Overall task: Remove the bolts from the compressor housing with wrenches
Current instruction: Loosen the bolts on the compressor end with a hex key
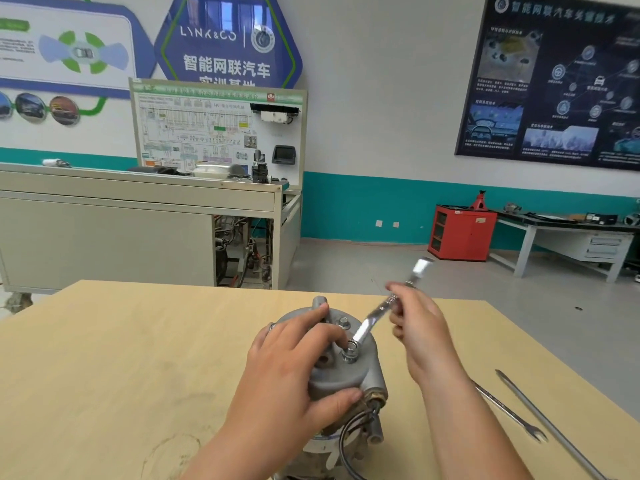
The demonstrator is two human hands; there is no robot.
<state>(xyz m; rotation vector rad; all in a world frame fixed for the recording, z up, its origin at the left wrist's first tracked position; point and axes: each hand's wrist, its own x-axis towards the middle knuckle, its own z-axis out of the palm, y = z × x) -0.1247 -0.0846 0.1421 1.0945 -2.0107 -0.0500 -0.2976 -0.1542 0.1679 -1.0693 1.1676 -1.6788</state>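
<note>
Right hand [417,327] pinched the wrench [377,313], left hand [294,358] clasped the compressor housing [341,379]; slipping off the adjacent bolt [350,353] might strike left fingers [329,332].

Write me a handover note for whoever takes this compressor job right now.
Left hand grips the top of the grey metal compressor housing, steadying it on the light wooden table.
Right hand holds the shiny steel wrench, its ring end seated on the near hex bolt.
A second hex bolt sits just behind, untouched.
A spare open-end wrench and a long grey bar lie on the table, right side.
Done: no bolt visibly out. Left: both visible bolts.
</note>
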